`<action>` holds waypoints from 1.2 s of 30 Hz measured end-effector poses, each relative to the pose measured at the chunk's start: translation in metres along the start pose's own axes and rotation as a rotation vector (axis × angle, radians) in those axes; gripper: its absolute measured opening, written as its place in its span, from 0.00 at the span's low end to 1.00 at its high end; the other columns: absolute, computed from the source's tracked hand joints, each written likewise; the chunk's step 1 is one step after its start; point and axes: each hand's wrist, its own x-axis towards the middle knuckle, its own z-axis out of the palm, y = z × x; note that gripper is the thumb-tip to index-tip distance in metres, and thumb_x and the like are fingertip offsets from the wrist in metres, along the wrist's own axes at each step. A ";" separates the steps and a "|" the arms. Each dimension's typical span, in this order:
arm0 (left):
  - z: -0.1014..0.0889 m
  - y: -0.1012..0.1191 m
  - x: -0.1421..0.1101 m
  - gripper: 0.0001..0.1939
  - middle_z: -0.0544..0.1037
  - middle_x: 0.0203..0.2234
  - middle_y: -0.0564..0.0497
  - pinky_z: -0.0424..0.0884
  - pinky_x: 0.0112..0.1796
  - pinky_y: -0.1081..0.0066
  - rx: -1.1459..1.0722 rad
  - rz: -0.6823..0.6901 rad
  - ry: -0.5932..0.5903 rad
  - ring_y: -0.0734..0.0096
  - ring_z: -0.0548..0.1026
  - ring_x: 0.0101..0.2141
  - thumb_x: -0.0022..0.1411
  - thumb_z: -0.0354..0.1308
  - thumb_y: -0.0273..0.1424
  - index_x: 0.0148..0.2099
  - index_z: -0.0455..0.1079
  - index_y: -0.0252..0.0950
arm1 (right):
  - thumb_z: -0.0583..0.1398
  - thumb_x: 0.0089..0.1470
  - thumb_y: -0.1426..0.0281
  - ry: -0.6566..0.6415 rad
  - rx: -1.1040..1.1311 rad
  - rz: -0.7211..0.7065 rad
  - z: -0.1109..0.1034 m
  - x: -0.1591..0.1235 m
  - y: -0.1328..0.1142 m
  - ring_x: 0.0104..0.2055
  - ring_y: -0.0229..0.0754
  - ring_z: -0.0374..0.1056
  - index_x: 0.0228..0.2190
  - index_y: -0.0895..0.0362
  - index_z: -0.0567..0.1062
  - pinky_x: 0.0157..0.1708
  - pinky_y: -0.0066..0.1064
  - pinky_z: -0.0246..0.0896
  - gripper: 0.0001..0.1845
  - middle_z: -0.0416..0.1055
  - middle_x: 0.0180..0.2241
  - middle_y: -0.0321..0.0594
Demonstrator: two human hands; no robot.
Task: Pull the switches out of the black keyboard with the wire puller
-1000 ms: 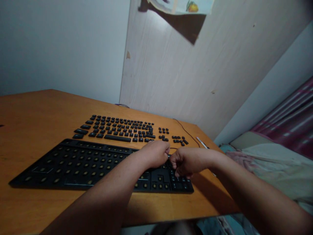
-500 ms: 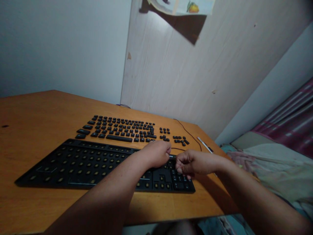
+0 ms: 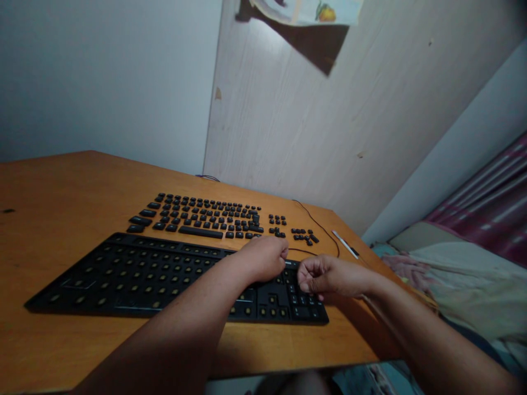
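A black keyboard (image 3: 164, 274) lies along the front of the wooden desk. Most of its key places are bare, with small yellowish stems showing, while several keycaps (image 3: 301, 311) sit in the number pad at its right end. My left hand (image 3: 267, 259) rests on the keyboard's far right part with its fingers curled closed; what lies under them is hidden. Over the number pad, my right hand (image 3: 323, 275) is closed in a pinch, thumb against fingers. Whatever it pinches is too small or hidden to name.
Loose black keycaps (image 3: 209, 214) lie in rows behind the keyboard, with a long space bar (image 3: 200, 232) among them. Smaller groups of keycaps (image 3: 303, 237) sit further right. A thin cable (image 3: 321, 224) and a white stick-like thing (image 3: 345, 244) lie near the desk's right edge.
My right hand has shifted slightly to the right and its wrist has turned a little. My left hand and the keyboard stay in place.
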 end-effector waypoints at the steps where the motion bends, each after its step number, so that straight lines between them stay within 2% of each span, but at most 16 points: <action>1: 0.000 0.000 0.000 0.09 0.78 0.33 0.50 0.63 0.29 0.72 0.000 -0.004 0.001 0.67 0.73 0.31 0.53 0.50 0.26 0.34 0.70 0.40 | 0.62 0.49 0.70 0.007 0.001 0.001 0.001 0.001 0.000 0.21 0.29 0.61 0.29 0.59 0.71 0.22 0.21 0.56 0.06 0.67 0.23 0.30; 9: -0.002 0.001 -0.001 0.10 0.78 0.33 0.50 0.64 0.30 0.72 0.000 -0.014 -0.015 0.66 0.73 0.32 0.54 0.50 0.26 0.35 0.71 0.39 | 0.61 0.47 0.72 -0.006 -0.003 0.080 0.001 0.002 -0.005 0.19 0.30 0.58 0.29 0.59 0.72 0.18 0.20 0.53 0.04 0.65 0.20 0.30; 14: -0.003 0.002 -0.001 0.09 0.78 0.32 0.50 0.63 0.29 0.71 0.006 -0.008 -0.007 0.66 0.73 0.31 0.53 0.50 0.26 0.34 0.71 0.39 | 0.62 0.46 0.72 -0.080 0.032 0.083 -0.004 0.006 -0.008 0.20 0.30 0.60 0.28 0.60 0.73 0.18 0.19 0.54 0.05 0.66 0.20 0.31; 19: -0.002 0.002 -0.001 0.10 0.78 0.34 0.49 0.65 0.31 0.71 0.005 -0.006 -0.010 0.66 0.73 0.32 0.54 0.50 0.26 0.35 0.71 0.39 | 0.62 0.46 0.71 -0.090 0.010 0.083 -0.004 0.007 -0.010 0.20 0.29 0.59 0.27 0.60 0.72 0.18 0.19 0.55 0.05 0.65 0.20 0.30; 29: 0.002 0.000 0.000 0.09 0.78 0.33 0.49 0.64 0.30 0.71 0.008 -0.009 0.008 0.65 0.74 0.33 0.54 0.49 0.26 0.35 0.71 0.39 | 0.66 0.47 0.66 -0.126 -0.055 0.155 -0.011 0.013 -0.008 0.21 0.30 0.63 0.29 0.60 0.71 0.21 0.20 0.59 0.11 0.67 0.21 0.31; 36: 0.002 0.002 0.000 0.09 0.78 0.34 0.49 0.66 0.32 0.70 0.017 -0.024 -0.012 0.65 0.74 0.33 0.55 0.50 0.26 0.35 0.71 0.39 | 0.67 0.47 0.64 -0.150 -0.063 0.218 -0.012 0.015 -0.015 0.18 0.28 0.63 0.28 0.59 0.69 0.18 0.18 0.56 0.14 0.68 0.20 0.29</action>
